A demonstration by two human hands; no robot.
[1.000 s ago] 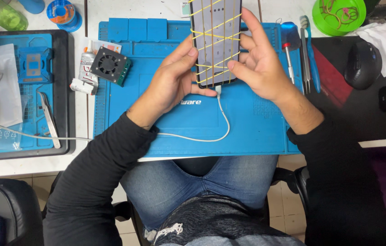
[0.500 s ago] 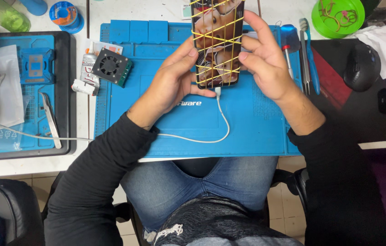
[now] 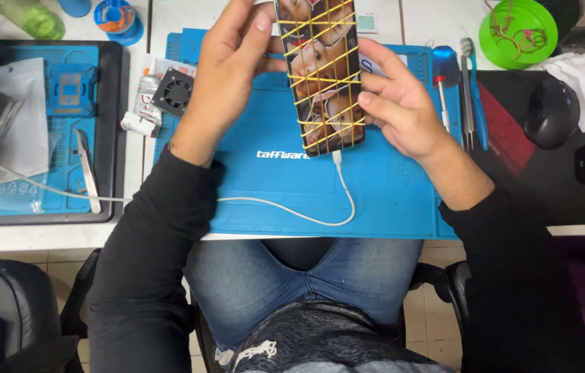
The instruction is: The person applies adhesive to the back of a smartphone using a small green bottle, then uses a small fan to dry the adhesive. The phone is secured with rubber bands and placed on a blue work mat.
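A smartphone (image 3: pixel 321 76) wrapped in several crossed yellow rubber bands is held upright above the blue work mat (image 3: pixel 403 200); its screen is lit with a picture. My left hand (image 3: pixel 227 76) grips its left edge, thumb near the top. My right hand (image 3: pixel 396 103) holds the right edge and back. A white cable (image 3: pixel 292 211) is plugged into the phone's bottom end and loops over the mat toward the left.
Left: a black tray (image 3: pixel 116 138) with a blue mat, plastic bags and tweezers, a small black fan (image 3: pixel 173 91) and a white tube (image 3: pixel 142 114). Right: screwdriver (image 3: pixel 442 90), tweezers (image 3: pixel 468 90), green dish (image 3: pixel 517 31), black mouse (image 3: pixel 550 110), dark pad (image 3: pixel 548 186).
The phone's screen went from dark to showing a picture. Both hands lifted the phone higher, and my left hand slid up along its left edge.
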